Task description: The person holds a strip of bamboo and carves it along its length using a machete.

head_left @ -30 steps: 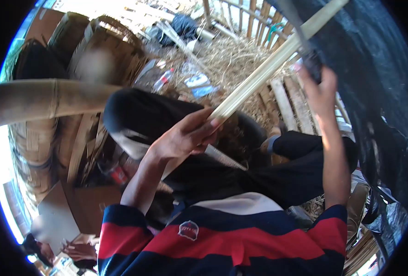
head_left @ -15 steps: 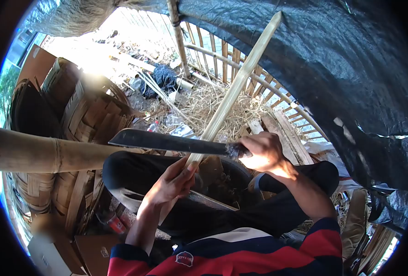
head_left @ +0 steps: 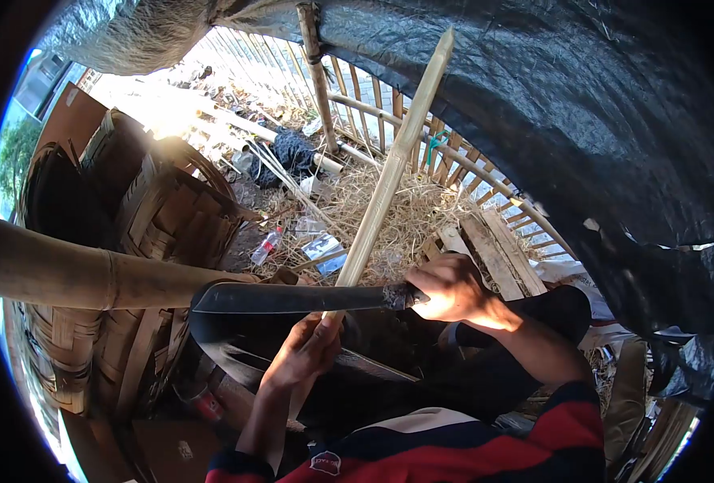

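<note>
My left hand (head_left: 302, 351) is closed round the lower end of a long pale bamboo strip (head_left: 383, 189), which slants up and away to the right. In my right hand (head_left: 453, 288) is the dark handle of a machete (head_left: 292, 298). Its broad black blade points left and lies across the strip just above my left fingers. Whether the edge bites into the bamboo cannot be made out. Both hands are over my lap, between my bent knees.
A thick bamboo pole (head_left: 59, 266) comes in from the left beside woven bamboo baskets (head_left: 172, 217). Ahead are shavings (head_left: 405, 201), a plastic bottle (head_left: 267, 245) and a slatted bamboo fence (head_left: 389, 105). A black tarp (head_left: 582, 121) hangs at the right, above wooden planks (head_left: 493, 249).
The machete and my right hand have moved slightly down and left. The bamboo strip's far tip has swung left and stands a little steeper, with my left hand slightly lower.
</note>
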